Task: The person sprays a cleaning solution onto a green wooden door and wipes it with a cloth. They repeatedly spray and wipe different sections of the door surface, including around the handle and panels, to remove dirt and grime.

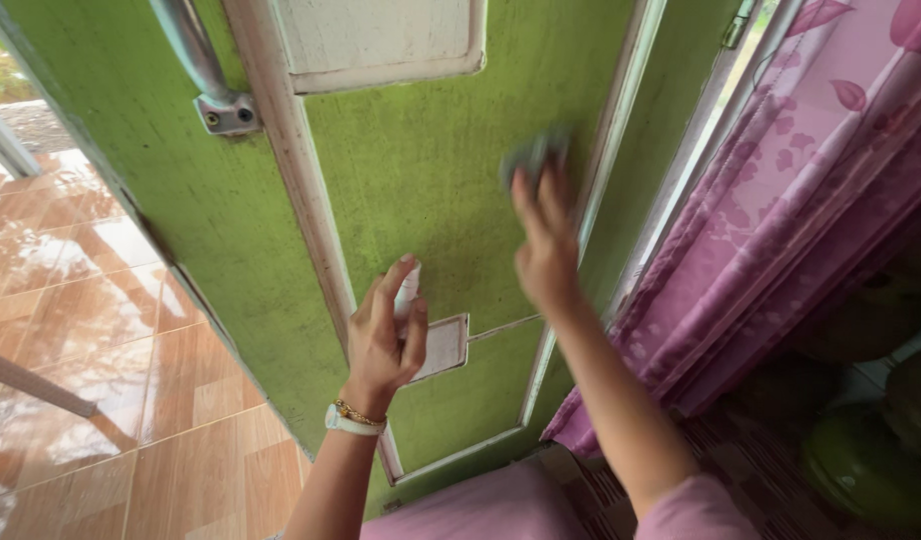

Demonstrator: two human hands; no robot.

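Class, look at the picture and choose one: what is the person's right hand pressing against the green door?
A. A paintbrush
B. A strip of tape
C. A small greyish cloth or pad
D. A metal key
C: the right hand holds a small, blurred greyish cloth or pad flat against the green door, while the left hand grips a small white bottle.

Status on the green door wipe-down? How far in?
Done: nothing clearly; the green door looks speckled with grime all over. In hand: the right hand presses a blurred cloth to the middle panel, and the left hand holds a small white bottle near the door. Left: the speckled panels around the metal handle and lower down.
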